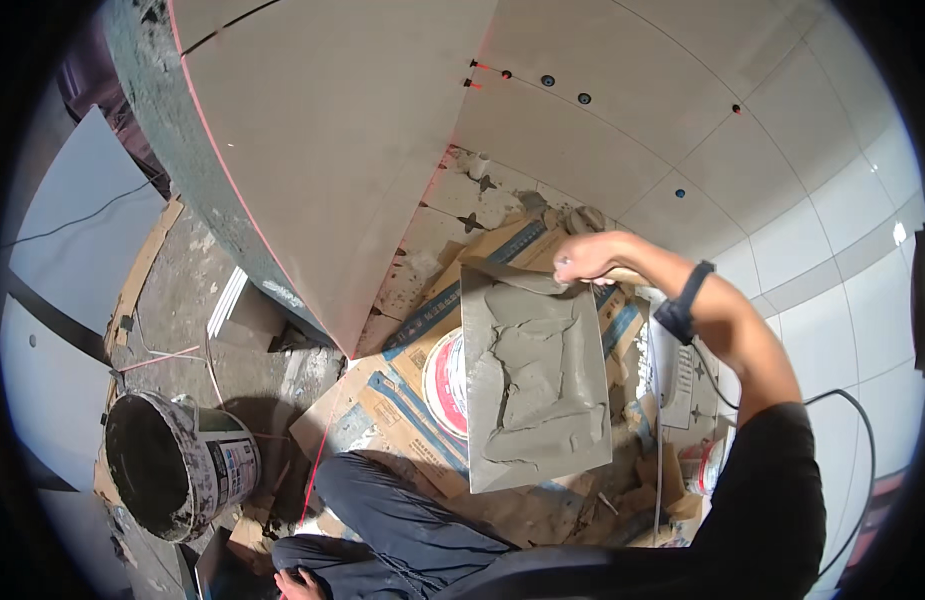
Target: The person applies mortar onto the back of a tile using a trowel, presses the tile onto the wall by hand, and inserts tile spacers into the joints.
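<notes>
My right hand (587, 258) is closed round the tan handle of a trowel (629, 276) at the far edge of a tile. The trowel's blade lies low against the grey mortar there and is hard to make out. Thick mortar (537, 365) with ridges and a hollowed middle covers most of the tile (479, 478), whose near edge is bare. A red and white bucket (442, 385) shows under the tile's left side. Down by my knee at the lower edge, my left hand (300, 585) is partly cut off, fingers apart, with nothing visible in it.
At the left a mortar-smeared bucket (187, 465) stands tilted. Flattened cardboard (407, 420) lies beneath the work. Tiled walls (622, 130) rise ahead and to the right. A cable (867, 440) loops past my right arm, and a small red tub (700, 465) sits beside it.
</notes>
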Motion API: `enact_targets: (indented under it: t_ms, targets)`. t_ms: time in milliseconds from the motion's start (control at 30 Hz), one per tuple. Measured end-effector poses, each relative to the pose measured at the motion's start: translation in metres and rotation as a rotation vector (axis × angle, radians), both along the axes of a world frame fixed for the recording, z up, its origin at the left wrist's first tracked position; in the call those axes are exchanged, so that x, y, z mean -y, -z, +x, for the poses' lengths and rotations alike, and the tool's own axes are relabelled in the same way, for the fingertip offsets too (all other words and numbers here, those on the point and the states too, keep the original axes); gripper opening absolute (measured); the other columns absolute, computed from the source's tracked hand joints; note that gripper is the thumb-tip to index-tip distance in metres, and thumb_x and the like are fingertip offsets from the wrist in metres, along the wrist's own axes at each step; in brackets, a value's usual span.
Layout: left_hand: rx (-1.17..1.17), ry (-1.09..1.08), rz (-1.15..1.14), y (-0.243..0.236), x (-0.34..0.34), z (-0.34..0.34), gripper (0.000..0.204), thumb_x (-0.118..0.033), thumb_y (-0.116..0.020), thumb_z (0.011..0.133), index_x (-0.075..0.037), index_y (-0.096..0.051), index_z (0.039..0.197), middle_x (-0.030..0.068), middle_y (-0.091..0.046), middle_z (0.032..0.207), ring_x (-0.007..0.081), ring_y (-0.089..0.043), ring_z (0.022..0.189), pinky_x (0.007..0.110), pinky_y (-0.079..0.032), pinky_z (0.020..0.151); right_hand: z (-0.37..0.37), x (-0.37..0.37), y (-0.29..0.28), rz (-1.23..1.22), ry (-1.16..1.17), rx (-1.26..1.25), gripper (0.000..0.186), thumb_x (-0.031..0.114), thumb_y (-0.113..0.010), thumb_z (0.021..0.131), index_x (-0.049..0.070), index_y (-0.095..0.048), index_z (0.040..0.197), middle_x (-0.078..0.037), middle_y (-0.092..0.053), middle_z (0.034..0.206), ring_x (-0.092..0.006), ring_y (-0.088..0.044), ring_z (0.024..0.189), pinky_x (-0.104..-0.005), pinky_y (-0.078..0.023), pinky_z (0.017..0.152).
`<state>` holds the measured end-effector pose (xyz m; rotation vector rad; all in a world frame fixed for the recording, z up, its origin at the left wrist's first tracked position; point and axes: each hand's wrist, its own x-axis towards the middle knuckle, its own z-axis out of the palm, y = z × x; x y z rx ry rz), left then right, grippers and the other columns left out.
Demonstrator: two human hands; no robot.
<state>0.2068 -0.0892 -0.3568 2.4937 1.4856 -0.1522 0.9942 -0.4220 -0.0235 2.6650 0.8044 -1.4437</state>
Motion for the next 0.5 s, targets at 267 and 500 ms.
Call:
enact_targets:
  t_ms: [267, 500]
  targets:
    - [0.011, -0.086, -0.102, -0.018, 0.001, 0.009, 0.070, -0.048, -0.061, 0.099, 0.010, -0.055, 0.138, 0.0421, -0.054, 0.134, 0.0535, -0.053, 0.126, 0.053, -0.044, 0.110, 0.057, -0.017, 0.126, 0.022, -0.139, 0.653, 0.030, 0.024, -0.059, 0.086, -0.003, -0.071, 0.083, -0.023, -0.072, 0.080, -0.0379, -0.069, 0.069, -0.0485, -0.056, 0.069]
    - [0.034, -0.114, -0.161, -0.029, 0.004, 0.022, 0.067, -0.046, -0.060, 0.099, 0.008, -0.055, 0.139, 0.0430, -0.052, 0.136, 0.0545, -0.052, 0.127, 0.054, -0.042, 0.111, 0.006, 0.004, 0.020, 0.183, -0.012, 0.407, 0.033, 0.029, -0.063, 0.093, -0.003, -0.067, 0.089, -0.018, -0.066, 0.070, -0.0268, -0.066, 0.055, -0.0420, -0.052, 0.052]
